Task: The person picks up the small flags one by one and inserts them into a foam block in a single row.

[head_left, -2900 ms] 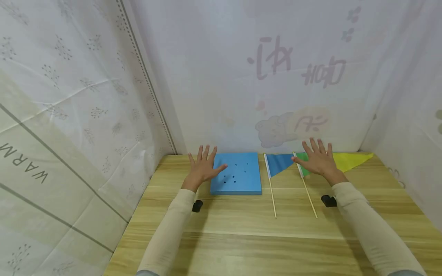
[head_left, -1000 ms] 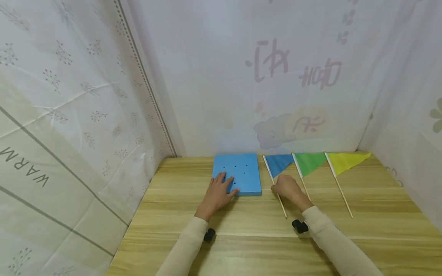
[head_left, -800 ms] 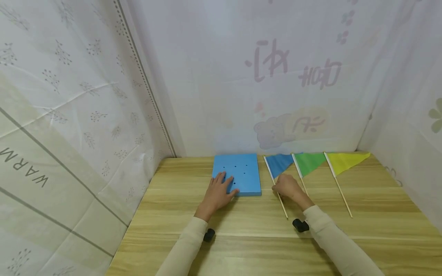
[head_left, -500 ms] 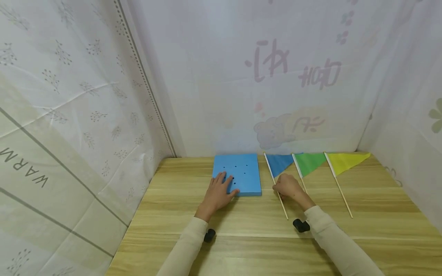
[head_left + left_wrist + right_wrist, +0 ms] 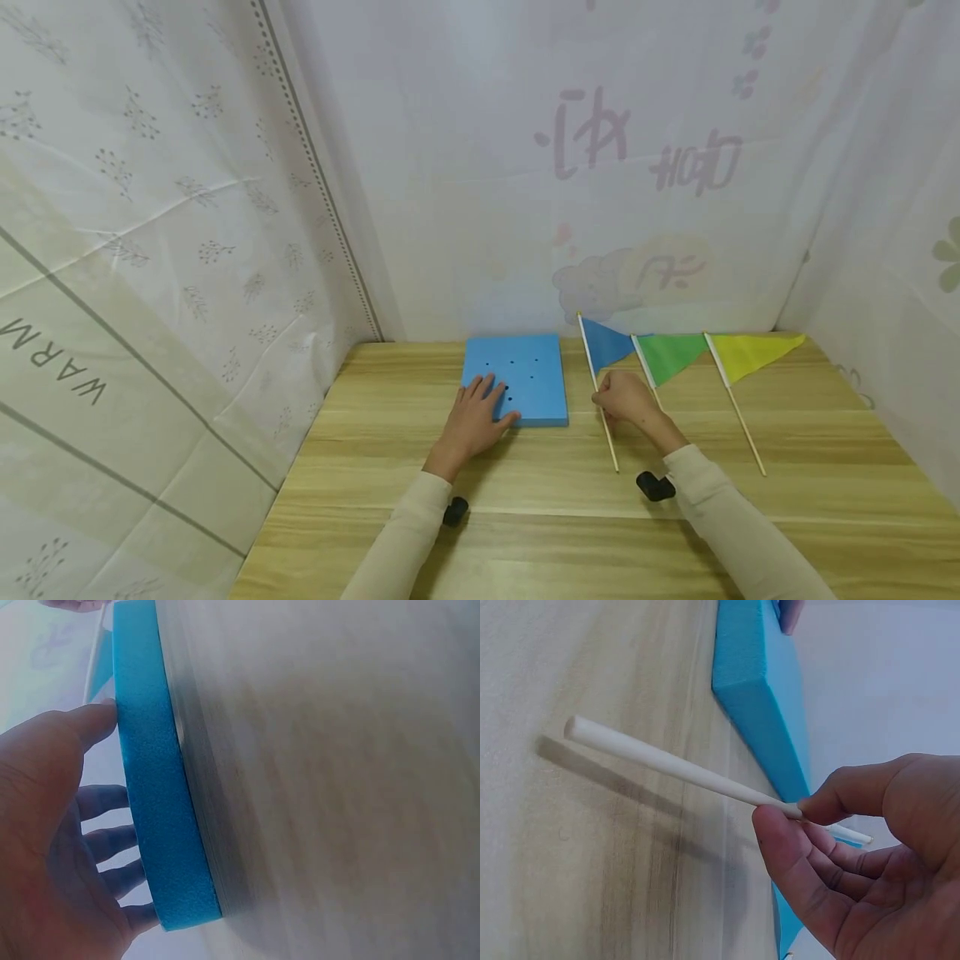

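Observation:
My left hand (image 5: pixel 472 418) rests with spread fingers on the near left part of a blue foam block (image 5: pixel 543 396), whose top has several small holes. In the left wrist view the fingertips and thumb lie on the top face of the foam block (image 5: pixel 161 795). Right of the block, my right hand (image 5: pixel 628 398) pinches the wooden stick of a blue pennant flag (image 5: pixel 606 344) between thumb and forefinger. The right wrist view shows the stick (image 5: pixel 667 761) raised off the table, its shadow beneath. The flag's tip end tilts upward.
A green pennant flag (image 5: pixel 669 357) lies right beside the right hand, its stick partly hidden by it. Farther right lies a yellow pennant flag (image 5: pixel 750 354). A printed curtain (image 5: pixel 465 208) hangs behind the wooden table (image 5: pixel 540 533).
Both hands came down from above the table, the left onto the foam block, the right onto the blue flag's stick. In the last half second the blue flag has lifted, its top rising most.

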### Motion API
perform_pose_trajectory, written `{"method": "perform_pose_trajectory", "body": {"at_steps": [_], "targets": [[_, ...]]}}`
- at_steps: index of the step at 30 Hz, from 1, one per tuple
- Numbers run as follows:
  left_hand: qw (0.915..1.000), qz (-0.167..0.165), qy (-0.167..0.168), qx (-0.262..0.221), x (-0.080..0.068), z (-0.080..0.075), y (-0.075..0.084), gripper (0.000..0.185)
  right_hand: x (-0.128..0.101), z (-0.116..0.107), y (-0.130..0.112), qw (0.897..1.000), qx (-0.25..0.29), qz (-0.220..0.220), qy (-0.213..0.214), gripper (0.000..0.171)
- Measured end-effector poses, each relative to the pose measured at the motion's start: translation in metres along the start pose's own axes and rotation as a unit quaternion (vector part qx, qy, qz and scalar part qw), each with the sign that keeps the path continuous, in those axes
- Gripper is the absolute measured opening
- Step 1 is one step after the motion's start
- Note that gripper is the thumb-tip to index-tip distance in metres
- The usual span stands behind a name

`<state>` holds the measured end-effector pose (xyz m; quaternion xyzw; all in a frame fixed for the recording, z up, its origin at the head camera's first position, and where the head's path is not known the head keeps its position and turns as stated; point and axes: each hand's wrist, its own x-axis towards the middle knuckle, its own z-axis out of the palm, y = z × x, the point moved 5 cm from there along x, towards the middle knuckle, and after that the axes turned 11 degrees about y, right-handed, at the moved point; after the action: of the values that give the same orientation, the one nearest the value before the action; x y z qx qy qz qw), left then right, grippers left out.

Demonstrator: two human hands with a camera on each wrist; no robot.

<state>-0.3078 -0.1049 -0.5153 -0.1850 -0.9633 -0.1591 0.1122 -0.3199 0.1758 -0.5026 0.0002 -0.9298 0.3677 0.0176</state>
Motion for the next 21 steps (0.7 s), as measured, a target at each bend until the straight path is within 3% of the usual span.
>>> {"method": "perform_pose_trajectory", "body": {"at_steps": [14,21], "targets": [[1.0,-0.001,-0.003,-0.007,-0.001,-0.003,0.001,0.07,0.002,-0.009,-0.002,0.999,0.038,0.01,0.017,0.018],[0.9999,-0.003,-0.002,-0.013,-0.001,-0.004,0.002,0.069,0.004,-0.019,-0.012,0.997,0.059,-0.001,0.045,0.017]]}}
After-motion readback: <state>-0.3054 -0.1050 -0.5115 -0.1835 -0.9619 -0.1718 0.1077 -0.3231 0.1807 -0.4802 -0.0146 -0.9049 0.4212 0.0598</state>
